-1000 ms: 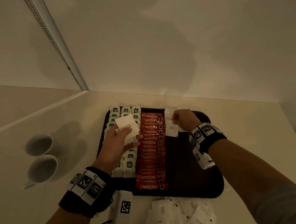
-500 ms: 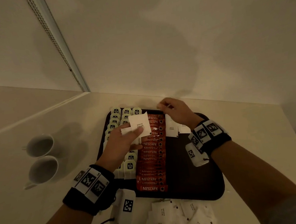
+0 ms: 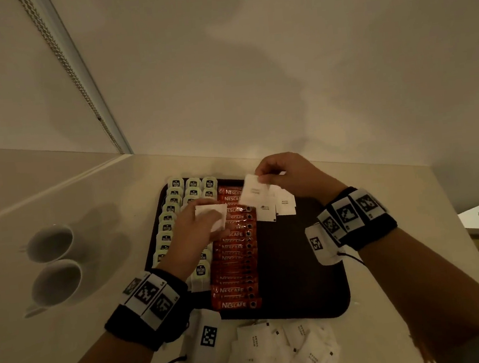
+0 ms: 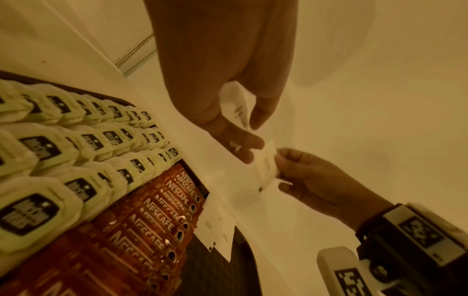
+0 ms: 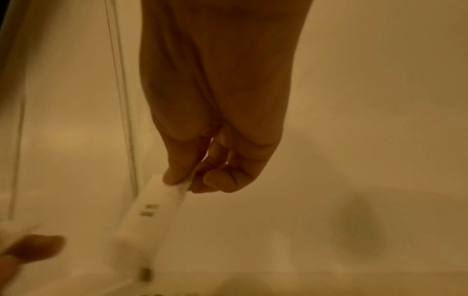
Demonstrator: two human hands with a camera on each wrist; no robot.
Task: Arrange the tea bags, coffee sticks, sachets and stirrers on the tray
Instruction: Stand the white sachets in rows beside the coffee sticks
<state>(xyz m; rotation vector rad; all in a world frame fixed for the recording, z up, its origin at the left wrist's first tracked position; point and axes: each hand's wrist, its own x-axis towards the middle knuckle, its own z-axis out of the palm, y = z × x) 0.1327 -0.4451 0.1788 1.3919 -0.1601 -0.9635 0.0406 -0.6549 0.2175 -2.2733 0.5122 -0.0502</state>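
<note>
black wristbands [image 3: 145,305] with white square-code tags, white camera pods [image 3: 203,340] beneath, thin black cable.

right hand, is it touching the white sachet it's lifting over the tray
Touching. The right wrist view shows the right hand pinching the white sachet at its top edge between thumb and fingertips.

Tray [image 3: 319,306] sits mid-counter [image 3: 381,196]. On it, tea bags [image 3: 175,200] fill the left, Nescafe sticks [image 3: 236,270] run just right of them, two sugar sachets [image 3: 276,207] lie at the far edge. Loose sachets [image 3: 279,351] pile near the tray; two cups [image 3: 53,260] stand left.
</note>
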